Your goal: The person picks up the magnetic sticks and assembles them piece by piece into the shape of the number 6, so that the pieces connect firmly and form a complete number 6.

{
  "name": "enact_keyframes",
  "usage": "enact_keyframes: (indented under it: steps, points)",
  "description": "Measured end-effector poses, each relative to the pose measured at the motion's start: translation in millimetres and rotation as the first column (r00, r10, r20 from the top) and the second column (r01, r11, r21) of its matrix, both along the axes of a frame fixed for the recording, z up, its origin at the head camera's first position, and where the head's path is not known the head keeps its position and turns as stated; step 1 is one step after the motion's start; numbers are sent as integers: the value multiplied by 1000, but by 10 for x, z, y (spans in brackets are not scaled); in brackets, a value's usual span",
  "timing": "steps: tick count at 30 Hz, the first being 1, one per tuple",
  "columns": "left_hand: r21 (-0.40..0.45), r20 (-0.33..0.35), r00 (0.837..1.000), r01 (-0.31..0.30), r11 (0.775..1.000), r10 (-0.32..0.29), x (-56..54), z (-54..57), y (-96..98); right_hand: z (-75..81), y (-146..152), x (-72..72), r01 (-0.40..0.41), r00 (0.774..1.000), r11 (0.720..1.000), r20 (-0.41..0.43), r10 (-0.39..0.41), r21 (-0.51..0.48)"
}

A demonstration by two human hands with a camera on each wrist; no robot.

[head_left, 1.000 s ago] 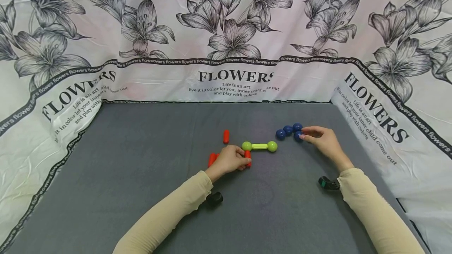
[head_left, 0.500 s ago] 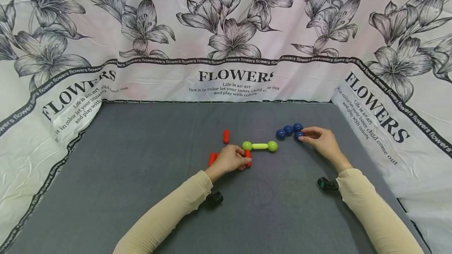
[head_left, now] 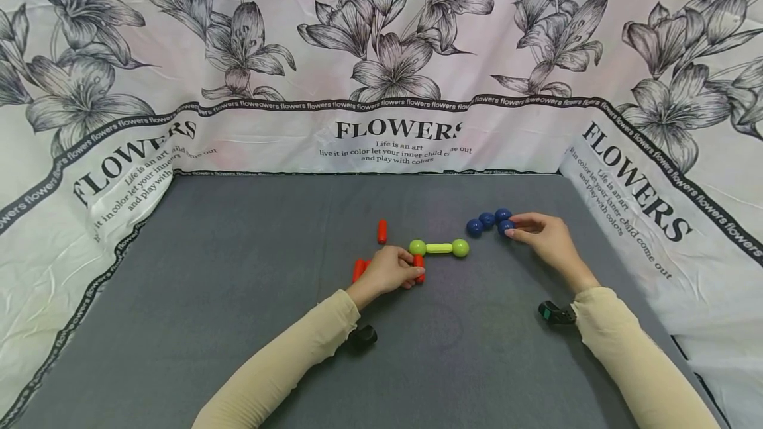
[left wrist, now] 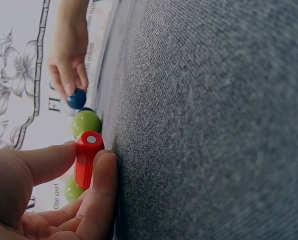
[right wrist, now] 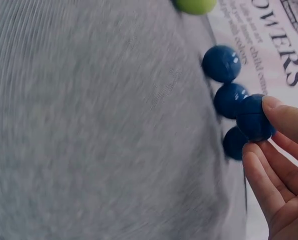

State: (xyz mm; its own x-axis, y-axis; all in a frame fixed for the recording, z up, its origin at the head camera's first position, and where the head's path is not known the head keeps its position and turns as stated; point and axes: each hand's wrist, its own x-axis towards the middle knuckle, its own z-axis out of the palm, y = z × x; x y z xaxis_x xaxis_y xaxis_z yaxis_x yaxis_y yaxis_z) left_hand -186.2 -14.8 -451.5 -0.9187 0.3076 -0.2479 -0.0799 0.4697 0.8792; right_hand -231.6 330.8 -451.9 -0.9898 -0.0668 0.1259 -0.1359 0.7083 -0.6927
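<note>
My left hand pinches a short red rod between thumb and fingers; a silvery disc shows in its end. In the head view the rod's far end is right at the left green ball. A light green bar links that ball to a second green ball. My right hand pinches a blue ball with thumb and fingertips. Three more blue balls lie in a cluster beside it, among them the leftmost blue ball.
One red rod stands apart behind the left hand. More red rods lie beside that hand, partly hidden by it. A grey cloth covers the table, and a flower-printed curtain hangs around its back and sides.
</note>
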Motion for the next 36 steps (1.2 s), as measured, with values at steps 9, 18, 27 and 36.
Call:
enact_keyframes:
  steps: [9, 18, 27, 36]
  points:
    - [-1, -4, 1000, 0, 1000, 0, -2, 0, 2, 247, -248, 132, -45, 999, 998, 22, 46, -42]
    - [2, -2, 1000, 2, 1000, -2, -1, -4, -3, 277, -610, 266, -150, 984, 983, 83, 160, -110]
    - [-12, -4, 1000, -9, 1000, 8, -15, -24, 11, 108, -992, 461, -303, 934, 933, 134, 331, -194]
    - [-9, 4, 1000, -13, 1000, 13, -16, -23, 13, -40, -1211, 619, -429, 860, 873, 189, 473, -232]
